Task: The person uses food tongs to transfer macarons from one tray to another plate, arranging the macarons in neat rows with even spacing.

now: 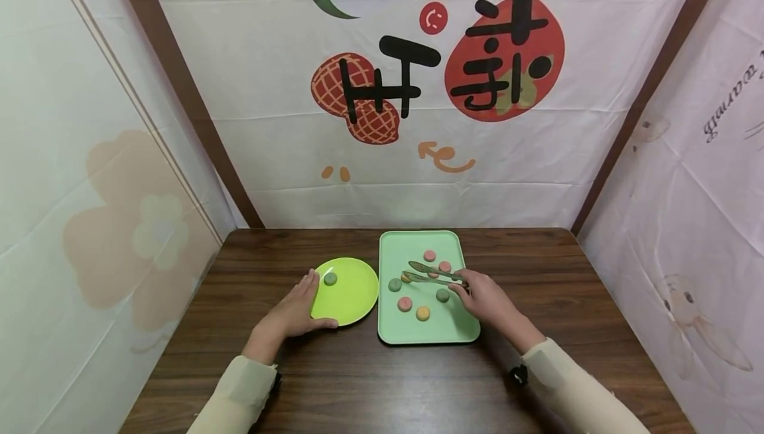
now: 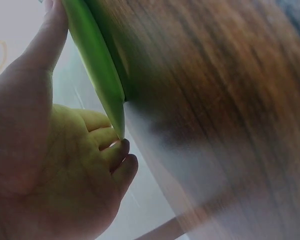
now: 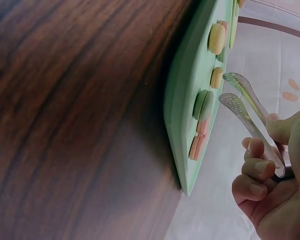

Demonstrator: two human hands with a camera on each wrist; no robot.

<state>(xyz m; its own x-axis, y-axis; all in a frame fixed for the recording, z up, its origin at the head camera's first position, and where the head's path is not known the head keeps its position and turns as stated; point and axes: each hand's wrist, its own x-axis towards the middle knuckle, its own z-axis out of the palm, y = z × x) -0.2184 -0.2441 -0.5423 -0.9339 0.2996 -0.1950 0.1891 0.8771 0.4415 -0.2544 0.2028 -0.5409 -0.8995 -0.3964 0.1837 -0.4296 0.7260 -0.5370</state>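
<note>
My left hand [image 1: 296, 306] rests against the left side of a lime-green plate [image 1: 355, 298], with straight fingers along the rim and the thumb at its near edge. A green macaron [image 1: 330, 279] lies on this plate near those fingers. My right hand [image 1: 486, 298] holds metal tongs [image 3: 235, 103] with perforated tips, their arms spread apart. Over the pale green tray [image 1: 390, 334], the tips point left, close to a yellow macaron [image 1: 406, 277] that they partly overlap in the head view. Nothing is between the tips in the right wrist view.
Other macarons lie scattered on the tray, among them a pink one [image 1: 404, 304], a yellow one [image 1: 423, 313] and a green one [image 1: 442, 295]. Plate and tray stand side by side on a brown wooden table [image 1: 358, 387]. A printed cloth [image 1: 268, 155] hangs behind it.
</note>
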